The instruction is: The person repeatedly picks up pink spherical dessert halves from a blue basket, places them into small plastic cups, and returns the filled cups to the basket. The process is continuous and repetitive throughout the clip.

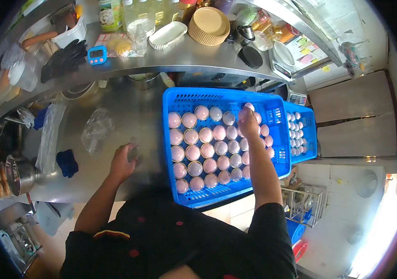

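Note:
A blue plastic crate [226, 91] stands on the steel counter before me, with rows of small round cups with pink contents [192, 152] in it. Some look paler and greyer, and several have shiny clear tops. My right hand [249, 123] reaches into the far right part of the crate, its fingers on a pink cup [243, 115]; the hand covers part of this cup and its neighbours. Left of the crate, above the counter, my left hand [124, 163] is curled around a small clear object [133, 152], blurred, perhaps a plastic lid.
A second blue crate [310, 136] with similar cups sits to the right. Crumpled clear plastic [96, 130] and a dark blue cloth [67, 163] lie left. A steel shelf [191, 59] across the back carries a blue timer [97, 55], paper liners [209, 26] and bottles.

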Action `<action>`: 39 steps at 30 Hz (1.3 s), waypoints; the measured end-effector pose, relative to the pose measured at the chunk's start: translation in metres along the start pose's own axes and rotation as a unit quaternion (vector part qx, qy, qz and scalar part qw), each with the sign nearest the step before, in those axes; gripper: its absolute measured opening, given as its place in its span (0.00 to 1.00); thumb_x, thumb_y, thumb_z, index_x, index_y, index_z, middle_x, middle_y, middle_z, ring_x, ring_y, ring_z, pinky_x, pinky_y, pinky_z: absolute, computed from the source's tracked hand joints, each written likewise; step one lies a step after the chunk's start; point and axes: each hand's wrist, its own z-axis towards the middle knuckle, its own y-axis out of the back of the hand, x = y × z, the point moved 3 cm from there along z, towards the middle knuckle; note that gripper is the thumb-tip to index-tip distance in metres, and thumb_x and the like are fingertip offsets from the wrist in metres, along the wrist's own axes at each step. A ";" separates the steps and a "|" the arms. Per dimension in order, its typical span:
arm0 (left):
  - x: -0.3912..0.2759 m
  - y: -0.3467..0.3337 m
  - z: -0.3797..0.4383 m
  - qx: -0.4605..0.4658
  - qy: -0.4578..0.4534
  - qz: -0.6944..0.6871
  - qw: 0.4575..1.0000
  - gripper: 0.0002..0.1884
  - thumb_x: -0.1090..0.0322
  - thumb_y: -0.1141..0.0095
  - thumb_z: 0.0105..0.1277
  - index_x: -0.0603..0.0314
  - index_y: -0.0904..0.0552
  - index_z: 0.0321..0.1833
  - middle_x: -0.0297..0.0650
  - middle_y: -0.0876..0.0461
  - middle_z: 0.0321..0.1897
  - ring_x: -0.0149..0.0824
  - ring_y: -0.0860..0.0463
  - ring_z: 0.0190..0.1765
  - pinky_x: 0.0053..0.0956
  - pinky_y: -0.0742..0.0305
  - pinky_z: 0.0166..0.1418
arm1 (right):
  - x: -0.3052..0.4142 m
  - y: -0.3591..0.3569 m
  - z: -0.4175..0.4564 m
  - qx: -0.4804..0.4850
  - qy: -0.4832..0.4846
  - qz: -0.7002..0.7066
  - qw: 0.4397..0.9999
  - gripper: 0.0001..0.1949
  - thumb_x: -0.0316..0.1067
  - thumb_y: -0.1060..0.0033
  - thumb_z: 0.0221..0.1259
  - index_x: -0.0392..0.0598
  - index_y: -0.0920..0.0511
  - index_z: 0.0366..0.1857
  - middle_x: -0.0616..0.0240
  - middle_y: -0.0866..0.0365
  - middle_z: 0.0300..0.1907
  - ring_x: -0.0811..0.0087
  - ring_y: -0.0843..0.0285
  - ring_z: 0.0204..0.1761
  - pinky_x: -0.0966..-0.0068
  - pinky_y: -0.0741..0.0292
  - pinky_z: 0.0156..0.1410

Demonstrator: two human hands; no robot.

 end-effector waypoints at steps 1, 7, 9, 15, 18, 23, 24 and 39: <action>0.014 -0.003 -0.004 0.011 -0.001 0.038 0.999 0.32 0.70 0.30 0.67 0.57 0.22 0.75 0.51 0.19 0.70 0.56 0.21 0.73 0.48 0.27 0.78 | -0.002 -0.003 0.004 0.022 0.022 -0.012 0.999 0.35 0.26 0.25 0.56 0.53 0.25 0.72 0.50 0.19 0.71 0.43 0.17 0.68 0.51 0.18 0.70; 0.063 -0.039 -0.028 0.062 0.098 0.210 0.971 0.37 0.63 0.30 0.67 0.53 0.27 0.80 0.52 0.28 0.79 0.60 0.26 0.77 0.53 0.27 0.79 | -0.002 -0.015 0.012 0.054 0.076 -0.091 0.991 0.30 0.27 0.28 0.58 0.53 0.20 0.69 0.52 0.20 0.74 0.45 0.24 0.75 0.52 0.24 0.78; 0.073 -0.048 -0.033 0.049 0.116 0.204 0.971 0.39 0.60 0.28 0.66 0.50 0.27 0.81 0.51 0.30 0.80 0.59 0.27 0.78 0.53 0.26 0.78 | 0.003 -0.021 0.009 0.007 0.061 -0.082 0.995 0.27 0.30 0.29 0.60 0.52 0.17 0.68 0.53 0.19 0.73 0.45 0.25 0.75 0.53 0.28 0.81; 0.061 -0.050 -0.036 0.092 0.162 0.223 0.957 0.43 0.56 0.22 0.62 0.44 0.27 0.80 0.48 0.30 0.80 0.57 0.30 0.80 0.52 0.22 0.75 | 0.115 -0.064 -0.009 -0.003 0.266 -0.012 0.964 0.23 0.42 0.34 0.72 0.53 0.17 0.69 0.55 0.15 0.68 0.47 0.22 0.73 0.47 0.31 0.81; 0.071 -0.054 -0.045 0.099 0.124 0.253 0.954 0.43 0.57 0.22 0.61 0.43 0.28 0.79 0.47 0.28 0.77 0.56 0.29 0.79 0.52 0.22 0.74 | 0.135 -0.061 -0.014 0.048 0.227 -0.024 0.972 0.22 0.48 0.38 0.75 0.55 0.17 0.69 0.55 0.14 0.68 0.48 0.22 0.73 0.44 0.31 0.80; 0.075 -0.067 -0.046 0.097 0.065 0.284 0.952 0.44 0.62 0.20 0.59 0.43 0.30 0.79 0.46 0.29 0.75 0.57 0.24 0.73 0.53 0.17 0.70 | 0.115 -0.047 -0.014 0.110 0.219 0.032 0.969 0.20 0.49 0.37 0.75 0.54 0.14 0.64 0.55 0.11 0.64 0.47 0.19 0.69 0.46 0.28 0.77; 0.075 -0.067 -0.047 0.080 0.053 0.280 0.955 0.44 0.62 0.20 0.59 0.41 0.30 0.79 0.45 0.29 0.74 0.58 0.24 0.72 0.53 0.17 0.69 | 0.105 -0.044 -0.010 0.115 0.231 0.052 0.965 0.19 0.49 0.37 0.75 0.54 0.13 0.62 0.55 0.11 0.63 0.46 0.19 0.68 0.47 0.27 0.76; 0.076 -0.070 -0.039 0.073 0.054 0.211 0.973 0.37 0.66 0.20 0.57 0.40 0.21 0.72 0.42 0.26 0.69 0.55 0.22 0.69 0.50 0.19 0.71 | -0.078 0.050 -0.013 0.178 -0.173 -0.163 0.955 0.61 0.40 0.15 0.53 0.52 0.51 0.90 0.47 0.26 0.79 0.42 0.33 0.83 0.45 0.34 0.85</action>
